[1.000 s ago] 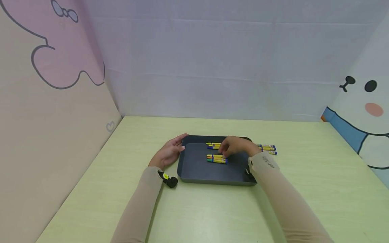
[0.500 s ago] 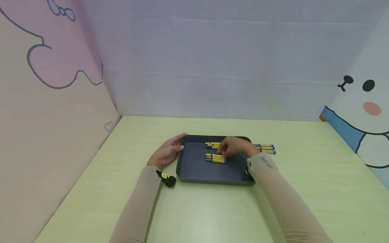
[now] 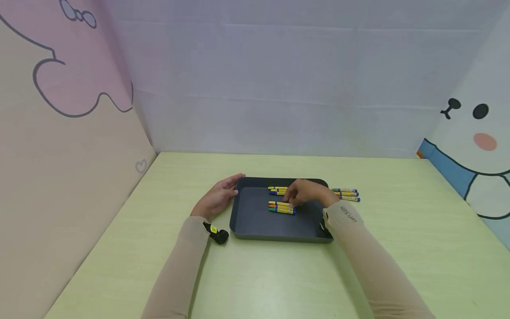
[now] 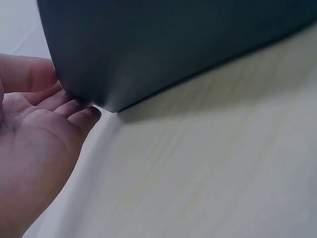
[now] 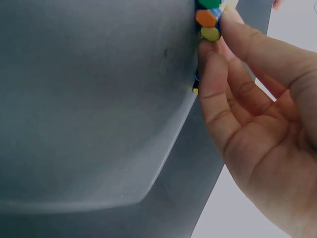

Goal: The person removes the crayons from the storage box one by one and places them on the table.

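A dark grey tray (image 3: 263, 226) lies on the table. My left hand (image 3: 217, 199) holds its left side, the thumb on the rim; in the left wrist view, fingers (image 4: 81, 116) reach under its bottom edge. Inside the tray, three crayons (image 3: 280, 211) in yellow wrappers lie side by side, with yellow, orange and green tips. My right hand (image 3: 308, 192) pinches at their right ends, thumb and index finger against them; the right wrist view shows the coloured ends (image 5: 205, 19) beside the thumb. Behind them sits another row of crayons (image 3: 276, 191), partly hidden by that hand.
Right of the tray's back corner, a third group of crayons (image 3: 346, 193) lies on the pale table (image 3: 398, 221), partly covered by the right wrist. A white sheet (image 3: 255, 88) hangs at the back, with cartoon-printed panels on both sides.
The view shifts slightly, so everything sits a little further left. Both hands keep their places at the tray and the crayons; nothing else visibly moves.
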### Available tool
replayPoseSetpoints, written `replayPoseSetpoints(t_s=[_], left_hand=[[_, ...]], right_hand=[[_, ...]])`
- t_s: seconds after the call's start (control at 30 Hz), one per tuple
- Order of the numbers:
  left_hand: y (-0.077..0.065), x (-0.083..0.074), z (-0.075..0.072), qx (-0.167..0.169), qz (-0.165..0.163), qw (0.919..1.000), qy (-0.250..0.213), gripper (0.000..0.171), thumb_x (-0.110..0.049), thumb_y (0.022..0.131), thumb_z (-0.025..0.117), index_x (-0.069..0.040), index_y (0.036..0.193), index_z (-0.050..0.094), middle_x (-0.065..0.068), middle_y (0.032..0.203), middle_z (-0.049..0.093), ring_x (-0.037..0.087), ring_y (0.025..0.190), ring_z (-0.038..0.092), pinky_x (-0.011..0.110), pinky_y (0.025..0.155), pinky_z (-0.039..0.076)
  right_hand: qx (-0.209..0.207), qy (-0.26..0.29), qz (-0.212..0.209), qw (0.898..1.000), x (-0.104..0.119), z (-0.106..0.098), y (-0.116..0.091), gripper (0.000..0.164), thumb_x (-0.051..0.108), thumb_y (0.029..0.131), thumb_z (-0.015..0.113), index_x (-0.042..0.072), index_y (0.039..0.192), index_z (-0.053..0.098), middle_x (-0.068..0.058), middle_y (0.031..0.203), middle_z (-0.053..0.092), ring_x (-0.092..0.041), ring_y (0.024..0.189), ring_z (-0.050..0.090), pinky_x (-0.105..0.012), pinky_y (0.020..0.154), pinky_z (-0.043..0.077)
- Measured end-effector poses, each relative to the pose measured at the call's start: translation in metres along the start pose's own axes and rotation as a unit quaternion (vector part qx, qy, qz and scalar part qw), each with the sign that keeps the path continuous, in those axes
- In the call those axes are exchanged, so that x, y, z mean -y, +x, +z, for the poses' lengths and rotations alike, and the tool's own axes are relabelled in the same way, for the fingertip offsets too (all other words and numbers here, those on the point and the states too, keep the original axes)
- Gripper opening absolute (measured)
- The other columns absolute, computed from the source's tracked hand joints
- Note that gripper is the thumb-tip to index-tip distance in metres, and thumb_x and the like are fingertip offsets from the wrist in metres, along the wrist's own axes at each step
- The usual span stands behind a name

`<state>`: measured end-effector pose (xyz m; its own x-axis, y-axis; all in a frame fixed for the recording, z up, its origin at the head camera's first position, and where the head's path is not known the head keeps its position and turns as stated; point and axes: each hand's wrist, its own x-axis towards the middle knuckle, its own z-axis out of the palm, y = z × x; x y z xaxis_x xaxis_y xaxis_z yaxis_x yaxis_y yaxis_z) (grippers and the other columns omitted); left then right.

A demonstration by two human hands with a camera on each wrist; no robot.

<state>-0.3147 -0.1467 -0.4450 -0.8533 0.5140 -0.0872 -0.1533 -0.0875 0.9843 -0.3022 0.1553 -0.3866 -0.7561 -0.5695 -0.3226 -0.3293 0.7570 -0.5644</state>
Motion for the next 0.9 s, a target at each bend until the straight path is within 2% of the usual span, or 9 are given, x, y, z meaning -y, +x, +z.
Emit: replayPoseSetpoints(t_s=[0.2,0.5,0.63,0.77,0.9], left_hand=[[0.0002,0.0000,0.0009,0.002,0.001,1.0000,0.007,0.063,0.014,0.094,0.030,-0.005,0.153,0.021,0.005,0.163,0.007,0.019,0.150,0.003,0.040,0.120,0.009],[-0.0020,-0.0001,0.0028,0.009,0.002,1.0000,0.004,0.064,0.013,0.094,0.031,-0.005,0.154,0.016,0.005,0.163,0.001,0.019,0.150,-0.004,0.040,0.120,0.006],[-0.0031,-0.0013,0.0032,0.007,-0.009,0.9999,0.000,0.064,0.013,0.095,0.032,-0.006,0.154,0.015,0.003,0.163,-0.001,0.018,0.149,-0.005,0.034,0.116,0.014],[-0.0039,-0.0022,0.0032,0.008,-0.016,0.9998,0.002,0.064,0.012,0.096,0.032,-0.007,0.155,0.014,0.002,0.163,-0.003,0.017,0.149,-0.005,0.023,0.105,0.024],[-0.0042,-0.0011,0.0020,0.011,-0.011,0.9999,-0.004,0.063,0.011,0.097,0.032,-0.006,0.155,0.015,0.003,0.163,-0.003,0.018,0.149,-0.002,0.021,0.100,0.029]], right_hand=[[-0.008,0.002,-0.009,1.000,0.0003,0.0012,-0.0009,0.020,0.008,0.087,0.068,0.003,0.107,0.071,-0.009,0.101,0.071,-0.016,0.088,0.066,-0.033,0.078,0.054],[-0.022,-0.007,-0.022,0.999,0.0018,0.0028,-0.0041,0.017,0.005,0.086,0.069,0.006,0.102,0.073,-0.007,0.097,0.072,-0.015,0.086,0.066,-0.033,0.078,0.054],[-0.026,-0.012,-0.023,0.999,0.0033,0.0026,-0.0054,0.017,0.006,0.086,0.069,0.005,0.103,0.073,-0.007,0.098,0.072,-0.015,0.086,0.066,-0.033,0.077,0.054],[-0.029,-0.013,-0.025,0.999,0.0040,0.0023,-0.0066,0.017,0.005,0.087,0.068,0.004,0.103,0.073,-0.007,0.098,0.072,-0.016,0.085,0.067,-0.032,0.076,0.055],[-0.032,-0.015,-0.027,0.999,0.0043,0.0024,-0.0068,0.017,0.005,0.087,0.068,0.004,0.103,0.073,-0.008,0.098,0.072,-0.016,0.085,0.067,-0.033,0.076,0.055]])
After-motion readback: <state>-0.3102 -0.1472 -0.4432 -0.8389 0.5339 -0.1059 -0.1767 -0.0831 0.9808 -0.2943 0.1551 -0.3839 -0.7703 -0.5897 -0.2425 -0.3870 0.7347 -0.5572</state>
